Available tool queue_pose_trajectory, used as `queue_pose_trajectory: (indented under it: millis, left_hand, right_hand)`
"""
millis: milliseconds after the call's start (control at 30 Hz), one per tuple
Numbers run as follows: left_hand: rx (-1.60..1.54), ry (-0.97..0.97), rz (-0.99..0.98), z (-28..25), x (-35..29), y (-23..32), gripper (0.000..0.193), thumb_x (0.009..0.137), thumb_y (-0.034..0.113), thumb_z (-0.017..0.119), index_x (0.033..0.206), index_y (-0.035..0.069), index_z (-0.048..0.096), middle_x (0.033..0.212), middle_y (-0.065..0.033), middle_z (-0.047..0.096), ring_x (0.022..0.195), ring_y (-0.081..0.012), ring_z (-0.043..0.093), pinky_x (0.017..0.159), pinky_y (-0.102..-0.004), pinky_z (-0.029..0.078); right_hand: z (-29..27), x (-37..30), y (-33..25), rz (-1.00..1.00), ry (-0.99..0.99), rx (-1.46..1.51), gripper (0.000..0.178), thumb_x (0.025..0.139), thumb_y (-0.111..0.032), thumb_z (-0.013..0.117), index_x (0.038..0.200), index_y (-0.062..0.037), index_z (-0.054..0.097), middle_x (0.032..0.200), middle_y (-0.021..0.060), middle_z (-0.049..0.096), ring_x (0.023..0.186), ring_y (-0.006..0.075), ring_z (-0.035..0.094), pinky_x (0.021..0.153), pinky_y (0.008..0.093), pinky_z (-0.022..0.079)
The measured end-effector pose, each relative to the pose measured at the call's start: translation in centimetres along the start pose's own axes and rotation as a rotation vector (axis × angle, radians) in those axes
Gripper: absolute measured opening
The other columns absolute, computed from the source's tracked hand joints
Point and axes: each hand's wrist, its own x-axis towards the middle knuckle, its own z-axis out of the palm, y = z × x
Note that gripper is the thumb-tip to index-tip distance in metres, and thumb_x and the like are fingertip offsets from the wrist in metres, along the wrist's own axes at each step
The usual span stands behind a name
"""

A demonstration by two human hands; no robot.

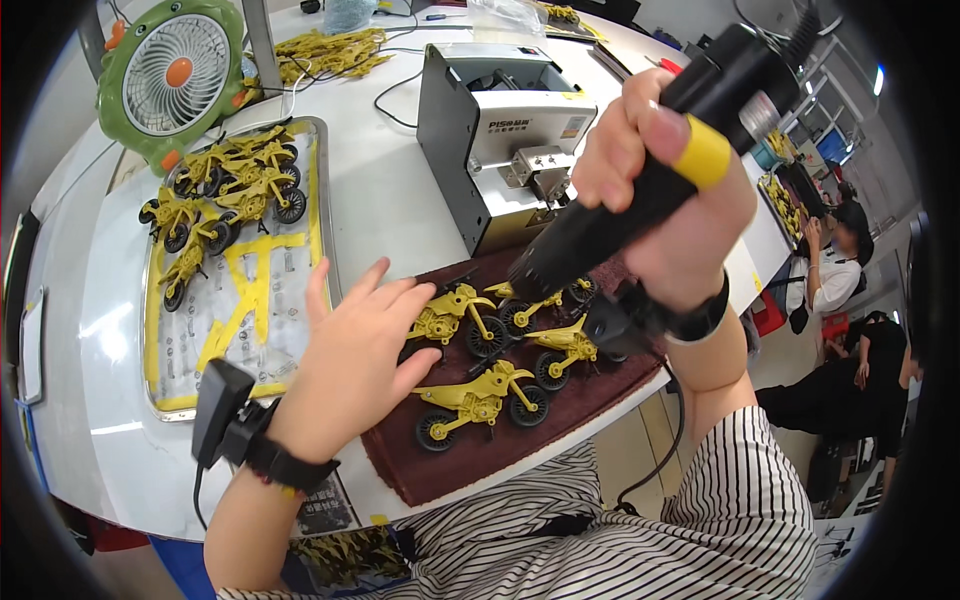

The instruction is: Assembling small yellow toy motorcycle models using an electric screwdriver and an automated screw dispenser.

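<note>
My right hand (680, 190) is wrapped around a black electric screwdriver (610, 220) with a band of yellow tape, its nose pointing down and left above the toys. My left hand (360, 350) has its thumb and index finger on either side of the rear of a yellow toy motorcycle (452, 312), whose back end it partly hides; its other fingers are spread. Nearer to me a second toy motorcycle (478, 398) stands on its black wheels on the dark red cloth (415, 465). Others, one of them a yellow toy motorcycle (565, 345), are to the right. The screwdriver's tip cannot be made out clearly.
A metal tray (335, 215) holding several toy motorcycles is at the left, before a green fan (178, 75). Behind the cloth stands a grey screw-feeding machine (470, 130). Yellow parts (330, 52) lie farther back. Co-workers (840, 250) sit at the far right.
</note>
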Motion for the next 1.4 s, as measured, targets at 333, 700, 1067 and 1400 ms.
queue_pose_trajectory:
  millis: [333, 700, 1067, 1400]
  left_hand:
    - [-0.217, 0.080, 0.020, 2.3, 1.0, -1.4, 0.031, 0.065, 0.016, 0.075, 0.092, 0.007, 0.061, 0.088, -0.0067, 0.061, 0.086, -0.0217, 0.057, 0.093, -0.0393, 0.031]
    - [-0.401, 0.145, 0.001, 3.5, 1.1, -2.1, 0.030, 0.063, 0.016, 0.076, 0.089, 0.007, 0.064, 0.082, -0.0051, 0.062, 0.083, -0.0234, 0.056, 0.087, -0.0375, 0.035]
    - [-0.170, 0.124, -0.050, 2.0, 0.2, -1.6, 0.029, 0.064, 0.018, 0.075, 0.088, 0.006, 0.064, 0.081, -0.0048, 0.060, 0.085, -0.0233, 0.054, 0.087, -0.0382, 0.035]
    - [-0.216, 0.151, -0.048, 2.6, 0.9, -1.3, 0.031, 0.063, 0.023, 0.077, 0.087, 0.006, 0.066, 0.083, -0.0044, 0.063, 0.085, -0.0230, 0.055, 0.090, -0.0371, 0.032]
  right_hand:
    - [3.1, -0.9, 2.1, 0.072, -0.189, -0.082, 0.018, 0.080, -0.010, 0.059, 0.084, -0.0054, 0.043, 0.065, 0.0058, 0.049, 0.055, 0.0140, 0.050, 0.058, 0.0290, 0.043]
    - [3.7, -1.4, 4.0, 0.100, -0.285, -0.272, 0.025, 0.079, -0.007, 0.067, 0.088, -0.0064, 0.044, 0.067, 0.0048, 0.052, 0.055, 0.0125, 0.051, 0.056, 0.0264, 0.045]
    - [2.3, -0.4, 3.2, -0.225, -0.341, -0.037, 0.018, 0.083, -0.019, 0.053, 0.087, -0.0046, 0.043, 0.074, 0.0039, 0.046, 0.056, 0.0144, 0.047, 0.054, 0.0300, 0.042]
    - [-4.0, 3.7, -1.5, -0.396, 0.099, -0.053, 0.013, 0.078, -0.008, 0.060, 0.086, 0.0009, 0.055, 0.066, 0.0085, 0.053, 0.053, 0.0179, 0.052, 0.052, 0.0284, 0.042]
